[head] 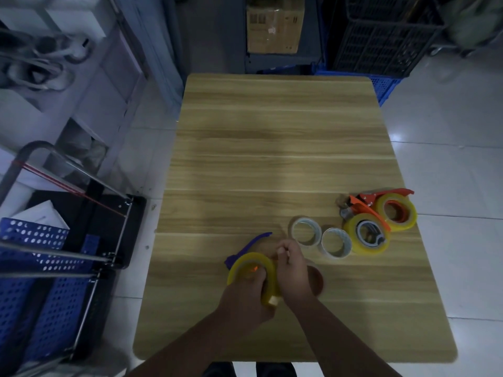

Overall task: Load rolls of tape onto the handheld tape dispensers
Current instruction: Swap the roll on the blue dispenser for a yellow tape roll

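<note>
My left hand (246, 295) grips a yellow tape roll (251, 263) that sits on a purple handheld dispenser (250, 244); its fingers curl into the roll's core. My right hand (292, 270) is against the roll's right side, fingers curled and pinching near its top edge. Two small clear tape rolls (306, 231) (336, 242) lie just to the right. Farther right, two orange dispensers (375, 198) lie with yellow rolls (367, 236) (398, 212) on them.
The wooden table (272, 145) has open surface behind the hands. A black cart with blue perforated baskets (32, 257) stands at the left. A cardboard box (275, 23) and black and blue crates (381, 36) stand beyond the table's far edge.
</note>
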Motion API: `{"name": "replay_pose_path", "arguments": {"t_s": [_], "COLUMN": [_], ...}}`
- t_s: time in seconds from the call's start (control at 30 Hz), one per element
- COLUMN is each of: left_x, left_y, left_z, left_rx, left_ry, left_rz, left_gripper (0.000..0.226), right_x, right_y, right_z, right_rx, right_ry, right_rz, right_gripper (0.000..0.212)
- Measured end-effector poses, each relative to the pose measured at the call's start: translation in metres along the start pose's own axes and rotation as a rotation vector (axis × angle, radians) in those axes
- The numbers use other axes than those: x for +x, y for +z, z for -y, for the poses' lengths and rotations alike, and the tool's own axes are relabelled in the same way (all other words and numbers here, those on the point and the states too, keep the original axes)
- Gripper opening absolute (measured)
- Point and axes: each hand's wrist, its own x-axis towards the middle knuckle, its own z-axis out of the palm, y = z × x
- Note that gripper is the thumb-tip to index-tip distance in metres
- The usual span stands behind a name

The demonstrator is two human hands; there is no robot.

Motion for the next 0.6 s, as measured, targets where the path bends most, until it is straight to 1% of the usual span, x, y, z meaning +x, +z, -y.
{"name": "replay_pose_path", "arguments": {"t_s": [0.13, 0.23, 0.33, 0.37, 0.43, 0.47, 0.53, 0.6], "left_x": [0.000, -0.001, -0.008, -0.011, -0.014, -0.013, -0.001, 0.017], "left_y": [0.005, 0.005, 0.002, -0.002, -0.010, -0.014, -0.024, -0.038], "left_z": [-0.002, -0.004, -0.003, -0.003, 0.001, 0.005, 0.015, 0.025], "left_rx": [-0.034, -0.051, -0.180, -0.208, -0.179, -0.162, -0.145, -0.048], "left_ry": [-0.018, -0.006, 0.082, 0.158, 0.356, 0.431, 0.480, 0.505], "left_rz": [0.014, -0.006, -0.006, 0.007, 0.002, -0.030, -0.187, -0.356], "left_gripper": [0.043, 0.041, 0.040, 0.039, 0.035, 0.029, 0.018, 0.020], "right_x": [-0.005, -0.005, 0.004, 0.008, 0.014, 0.015, 0.014, 0.012], "right_y": [0.000, 0.000, -0.007, -0.012, -0.020, -0.024, -0.026, -0.024], "right_z": [-0.004, -0.008, -0.009, -0.010, -0.015, -0.014, -0.015, -0.013], "right_rx": [-0.032, -0.026, 0.071, 0.093, 0.103, 0.106, 0.138, 0.191], "right_ry": [-0.048, -0.013, 0.109, 0.141, 0.168, 0.191, 0.250, 0.288], "right_rz": [-0.088, -0.083, 0.054, 0.110, 0.218, 0.269, 0.365, 0.435], "right_gripper": [0.034, 0.030, 0.023, 0.023, 0.026, 0.025, 0.018, 0.019]}}
